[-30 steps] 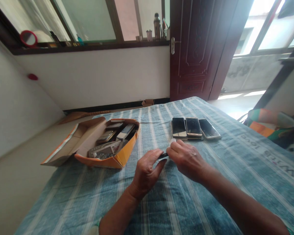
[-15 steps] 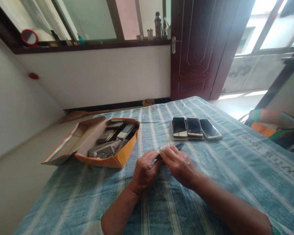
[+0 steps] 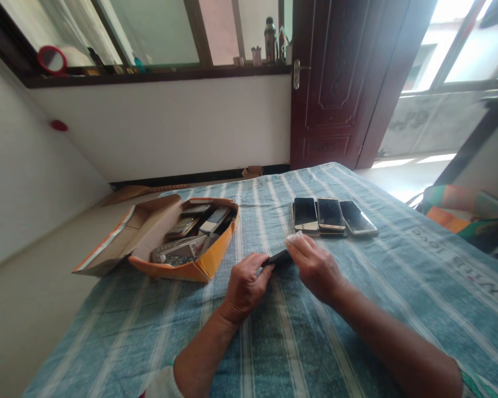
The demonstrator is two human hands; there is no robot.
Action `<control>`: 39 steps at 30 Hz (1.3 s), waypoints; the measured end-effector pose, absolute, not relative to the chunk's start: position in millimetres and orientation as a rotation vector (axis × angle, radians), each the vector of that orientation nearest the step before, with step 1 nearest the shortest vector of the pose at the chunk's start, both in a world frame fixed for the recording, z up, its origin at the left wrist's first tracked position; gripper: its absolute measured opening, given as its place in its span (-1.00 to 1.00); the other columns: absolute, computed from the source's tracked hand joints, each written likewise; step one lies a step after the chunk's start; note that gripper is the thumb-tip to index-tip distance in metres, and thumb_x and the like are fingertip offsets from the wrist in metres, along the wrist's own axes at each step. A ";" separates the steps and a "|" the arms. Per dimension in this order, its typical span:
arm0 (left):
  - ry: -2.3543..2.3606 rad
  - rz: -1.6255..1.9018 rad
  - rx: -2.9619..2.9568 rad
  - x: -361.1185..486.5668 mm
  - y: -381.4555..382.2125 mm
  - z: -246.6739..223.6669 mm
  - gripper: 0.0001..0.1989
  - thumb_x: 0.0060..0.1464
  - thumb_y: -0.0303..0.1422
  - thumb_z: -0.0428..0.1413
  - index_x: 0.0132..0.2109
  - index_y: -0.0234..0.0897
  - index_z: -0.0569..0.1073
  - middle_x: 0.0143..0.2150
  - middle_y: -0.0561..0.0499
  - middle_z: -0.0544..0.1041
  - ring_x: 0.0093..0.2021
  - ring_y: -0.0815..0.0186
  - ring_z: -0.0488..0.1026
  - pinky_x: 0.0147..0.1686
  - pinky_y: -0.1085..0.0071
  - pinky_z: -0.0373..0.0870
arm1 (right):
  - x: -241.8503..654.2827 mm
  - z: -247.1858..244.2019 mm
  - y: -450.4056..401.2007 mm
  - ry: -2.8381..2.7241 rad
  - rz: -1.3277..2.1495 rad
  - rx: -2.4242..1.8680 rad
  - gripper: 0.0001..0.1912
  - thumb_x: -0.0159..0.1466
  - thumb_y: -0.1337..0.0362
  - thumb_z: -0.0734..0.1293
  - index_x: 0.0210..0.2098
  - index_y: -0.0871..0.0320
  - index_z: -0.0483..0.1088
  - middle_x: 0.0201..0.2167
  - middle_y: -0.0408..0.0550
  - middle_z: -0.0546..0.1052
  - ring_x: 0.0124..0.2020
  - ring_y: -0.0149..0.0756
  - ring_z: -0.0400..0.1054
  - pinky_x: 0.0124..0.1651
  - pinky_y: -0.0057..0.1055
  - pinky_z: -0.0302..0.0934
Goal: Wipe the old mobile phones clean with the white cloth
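My left hand [image 3: 248,284] is closed on one end of a dark mobile phone [image 3: 279,258], held tilted above the striped cloth. In the fingers of my right hand [image 3: 318,268] is a crumpled white tissue [image 3: 294,237], pressed at the phone's far end, which that hand partly hides. Beyond my right hand lie several phones in three side-by-side piles: a black-screened one [image 3: 306,214], a gold-edged one [image 3: 331,214] and a silver one [image 3: 358,218]. To the left an orange cardboard box [image 3: 216,260] stands with its lid open, holding several old phones [image 3: 182,228].
A blue-and-white striped cloth [image 3: 257,354] covers the surface under everything. Behind it are a white wall, a dark red door [image 3: 336,83] and a sill with a thermos flask [image 3: 269,41] and a red-framed mirror [image 3: 52,59]. Colourful bags [image 3: 460,210] sit at the right.
My right hand has slid with the tissue to the right along the phone, baring more of its dark surface. My left hand keeps its grip almost in place.
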State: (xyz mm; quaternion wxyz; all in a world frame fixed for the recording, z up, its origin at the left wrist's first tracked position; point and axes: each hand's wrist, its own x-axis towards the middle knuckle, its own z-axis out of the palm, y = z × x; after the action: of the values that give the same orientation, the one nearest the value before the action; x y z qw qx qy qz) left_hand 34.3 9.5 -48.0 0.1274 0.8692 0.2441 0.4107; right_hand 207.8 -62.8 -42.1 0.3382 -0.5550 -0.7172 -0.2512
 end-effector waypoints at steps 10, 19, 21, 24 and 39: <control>0.714 1.164 2.526 33.7 8.9 -50.4 -0.92 0.15 -0.45 0.08 -0.24 -0.28 0.48 -0.36 0.00 0.54 -0.36 0.30 0.50 -0.33 0.42 0.43 | 197.0 -42.4 -66.3 -1.928 -0.653 -1.361 -0.69 0.40 0.45 0.11 -0.21 0.28 0.49 -0.27 0.09 0.52 -0.06 -0.17 0.38 -0.14 -0.38 0.38; 0.718 1.168 2.519 34.3 7.9 -49.2 -0.93 0.13 -0.45 0.09 -0.26 -0.29 0.48 -0.38 -0.01 0.54 -0.37 0.29 0.49 -0.35 0.41 0.43 | 220.9 -45.9 -60.8 -1.815 -0.724 -1.459 -0.66 0.36 0.52 0.09 -0.18 0.28 0.50 -0.30 0.08 0.54 -0.09 -0.18 0.41 -0.13 -0.39 0.38; 0.719 1.150 2.515 33.5 7.8 -49.2 -0.93 0.13 -0.46 0.09 -0.26 -0.28 0.48 -0.38 -0.01 0.53 -0.37 0.29 0.49 -0.35 0.41 0.43 | 214.3 -45.7 -62.6 -1.826 -0.693 -1.428 -0.67 0.37 0.51 0.10 -0.16 0.29 0.49 -0.30 0.08 0.53 -0.07 -0.18 0.41 -0.11 -0.38 0.38; 0.718 1.118 2.507 32.1 8.2 -49.5 -0.92 0.13 -0.45 0.08 -0.25 -0.27 0.48 -0.36 0.00 0.53 -0.36 0.29 0.49 -0.33 0.40 0.44 | 201.3 -43.9 -66.6 -1.884 -0.619 -1.351 -0.69 0.38 0.48 0.11 -0.15 0.29 0.49 -0.28 0.09 0.53 -0.05 -0.17 0.39 -0.09 -0.37 0.38; 0.679 0.966 2.469 27.2 9.2 -43.2 -0.95 0.11 -0.46 0.10 -0.28 -0.27 0.47 -0.37 0.00 0.51 -0.34 0.30 0.47 -0.33 0.41 0.42 | 208.4 -42.7 -66.5 -1.837 -0.649 -1.358 -0.64 0.35 0.53 0.08 -0.24 0.27 0.50 -0.35 0.05 0.53 -0.14 -0.20 0.42 -0.17 -0.39 0.38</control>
State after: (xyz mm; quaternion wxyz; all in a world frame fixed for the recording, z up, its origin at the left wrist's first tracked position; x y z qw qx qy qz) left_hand 27.2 9.2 -43.2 0.2011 0.8837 0.2432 0.3457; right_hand 208.4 -66.5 -42.7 0.3739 -0.5304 -0.7175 -0.2532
